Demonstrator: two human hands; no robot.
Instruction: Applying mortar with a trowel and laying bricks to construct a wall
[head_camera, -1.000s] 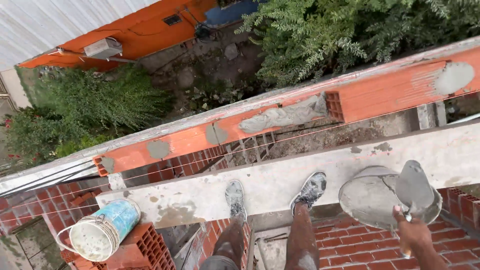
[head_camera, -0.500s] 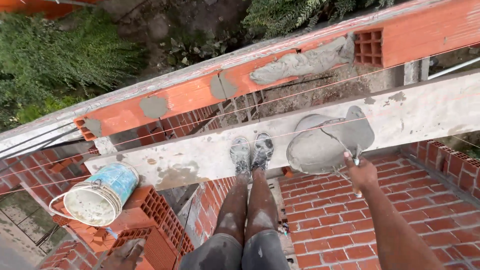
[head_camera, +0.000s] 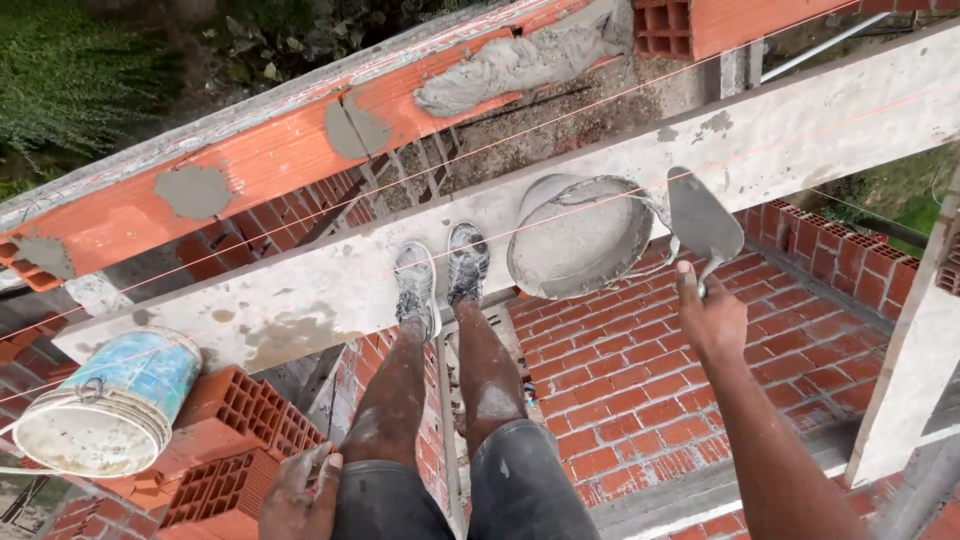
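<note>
My right hand (head_camera: 712, 318) grips the handle of a mortar-smeared trowel (head_camera: 702, 222), its blade held just right of a grey mortar bucket (head_camera: 580, 236) that rests on the pale concrete beam (head_camera: 800, 140). My left hand (head_camera: 298, 492) hangs low by my thigh, fingers loosely curled, with nothing visible in it. My two feet in dirty shoes (head_camera: 440, 280) stand on the beam beside the bucket. A line of orange hollow bricks (head_camera: 260, 160) with grey mortar patches (head_camera: 520, 60) runs beyond the beam.
A blue and white bucket (head_camera: 110, 405) sits on stacked hollow bricks (head_camera: 235, 425) at lower left. Taut orange string lines (head_camera: 560, 120) cross the view. A red brick wall (head_camera: 620, 390) lies below; greenery and a drop lie beyond the wall.
The view has swung left and closer. My right hand has lifted the trowel out of the mortar bucket to its right side. My feet stay together on the beam.
</note>
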